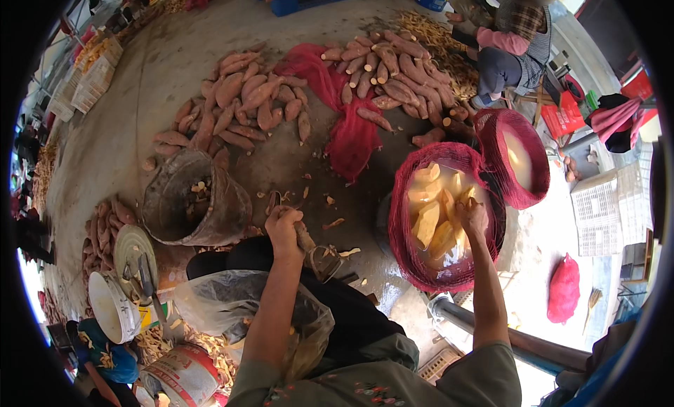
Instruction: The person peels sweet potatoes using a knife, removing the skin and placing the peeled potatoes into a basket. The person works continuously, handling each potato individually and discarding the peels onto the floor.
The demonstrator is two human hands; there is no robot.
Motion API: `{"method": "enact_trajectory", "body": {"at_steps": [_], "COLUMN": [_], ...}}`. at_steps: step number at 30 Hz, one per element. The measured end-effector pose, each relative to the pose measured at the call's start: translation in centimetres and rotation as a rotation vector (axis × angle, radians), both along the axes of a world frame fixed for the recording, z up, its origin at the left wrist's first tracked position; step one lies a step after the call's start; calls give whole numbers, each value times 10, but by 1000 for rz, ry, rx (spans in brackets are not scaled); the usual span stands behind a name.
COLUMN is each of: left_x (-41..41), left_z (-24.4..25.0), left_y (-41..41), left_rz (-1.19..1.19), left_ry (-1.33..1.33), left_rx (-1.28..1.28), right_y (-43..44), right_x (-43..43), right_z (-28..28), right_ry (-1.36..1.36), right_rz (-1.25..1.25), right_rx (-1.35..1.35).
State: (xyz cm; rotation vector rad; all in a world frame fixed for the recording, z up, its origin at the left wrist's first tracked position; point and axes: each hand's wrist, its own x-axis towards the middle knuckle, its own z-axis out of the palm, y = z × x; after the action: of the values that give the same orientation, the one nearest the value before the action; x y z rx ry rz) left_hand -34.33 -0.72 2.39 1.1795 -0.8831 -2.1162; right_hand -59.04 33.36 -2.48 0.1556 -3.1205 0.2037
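My left hand (284, 230) is closed around the handle of a peeler (318, 257), whose metal loop points down over my lap. My right hand (472, 215) reaches into a tub lined with red mesh (403, 254). Peeled sweet potatoes (427, 223) lie there in cloudy water, and my fingers touch the pieces at the right side; whether they grip one I cannot tell. Unpeeled sweet potatoes (231, 102) form a heap on the floor ahead. Another heap, many with cut ends (405, 75), lies farther right beside a red mesh bag (354, 138).
A worn bucket (231, 207) with scraps stands by my left knee. Knives rest on a round lid (129, 244) at left. A second mesh-lined tub (537, 170) adjoins the first. A person (505, 54) sits at upper right. A metal pipe (505, 336) runs below my right arm.
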Motion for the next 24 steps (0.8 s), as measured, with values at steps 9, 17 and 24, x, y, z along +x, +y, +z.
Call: {"method": "enact_trajectory", "body": {"at_steps": [9, 17, 24], "left_x": [-3, -5, -8], "left_z": [-3, -4, -3], "left_y": [0, 3, 4], "left_rz": [-52, -85, -41], "left_ry": [7, -16, -8], "left_rx": [16, 31, 40], "right_y": [30, 41, 32], "right_x": [-36, -17, -23], "right_z": [-49, -50, -23], "right_ry": [25, 87, -65], "right_rz": [184, 243, 207], "right_rx": [118, 92, 128]}}
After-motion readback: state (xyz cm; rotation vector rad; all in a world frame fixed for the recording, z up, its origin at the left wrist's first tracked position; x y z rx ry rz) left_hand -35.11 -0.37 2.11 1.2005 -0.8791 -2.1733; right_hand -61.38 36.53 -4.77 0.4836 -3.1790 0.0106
